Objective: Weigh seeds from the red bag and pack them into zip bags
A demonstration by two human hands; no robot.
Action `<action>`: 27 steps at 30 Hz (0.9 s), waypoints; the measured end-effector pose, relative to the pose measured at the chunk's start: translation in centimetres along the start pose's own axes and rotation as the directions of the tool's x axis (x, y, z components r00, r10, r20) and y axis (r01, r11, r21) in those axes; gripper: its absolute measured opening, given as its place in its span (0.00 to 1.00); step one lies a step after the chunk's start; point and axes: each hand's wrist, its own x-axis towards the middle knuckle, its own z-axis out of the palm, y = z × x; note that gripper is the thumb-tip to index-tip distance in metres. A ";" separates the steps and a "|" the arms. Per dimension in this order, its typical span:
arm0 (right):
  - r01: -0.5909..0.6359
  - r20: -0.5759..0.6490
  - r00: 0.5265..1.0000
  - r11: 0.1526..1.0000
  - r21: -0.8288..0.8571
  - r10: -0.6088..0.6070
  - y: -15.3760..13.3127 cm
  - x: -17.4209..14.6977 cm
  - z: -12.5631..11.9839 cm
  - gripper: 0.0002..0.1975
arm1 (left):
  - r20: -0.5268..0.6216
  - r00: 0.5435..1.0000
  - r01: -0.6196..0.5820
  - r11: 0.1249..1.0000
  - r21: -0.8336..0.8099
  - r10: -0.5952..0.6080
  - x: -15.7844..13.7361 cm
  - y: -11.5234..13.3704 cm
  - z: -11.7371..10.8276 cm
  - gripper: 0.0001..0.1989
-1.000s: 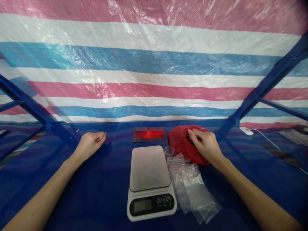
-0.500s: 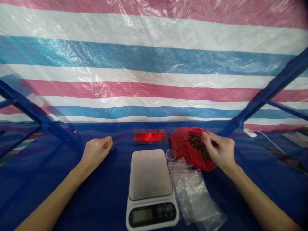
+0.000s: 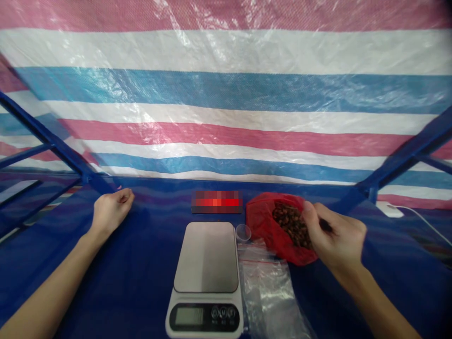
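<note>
Head view: left hand (image 3: 111, 212) fisted; right hand (image 3: 337, 233) curled at red bag (image 3: 259, 221); holds unclear.

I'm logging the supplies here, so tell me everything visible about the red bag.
The red bag looks like thin, crumpled plastic. It sits slumped on the blue table, right of the scale, its mouth open upward, showing small brown bean-like pieces. Its near side seems to meet the clear bags. The grip of the right hand overlaps the mouth's right edge; with fingertips hidden, whether it pinches the plastic is unclear.
</note>
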 end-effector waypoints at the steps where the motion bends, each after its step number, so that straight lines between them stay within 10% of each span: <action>1: 0.001 -0.007 1.000 1.000 -0.012 -0.001 0.1 0.0 0.0 0.25 | -0.006 1.000 0.000 1.000 0.005 0.000 0.0 0.0 0.0 0.20; 11: 0.057 0.098 0.993 0.986 0.154 -0.073 -0.6 -0.8 1.6 0.23 | 0.061 0.985 -0.155 0.980 -0.121 0.163 -0.2 1.6 0.7 0.22; 27: -0.256 0.164 0.958 0.960 0.118 0.235 3.0 -0.6 2.0 0.22 | 0.075 0.956 -0.234 0.890 -0.391 0.284 -1.4 5.3 0.7 0.23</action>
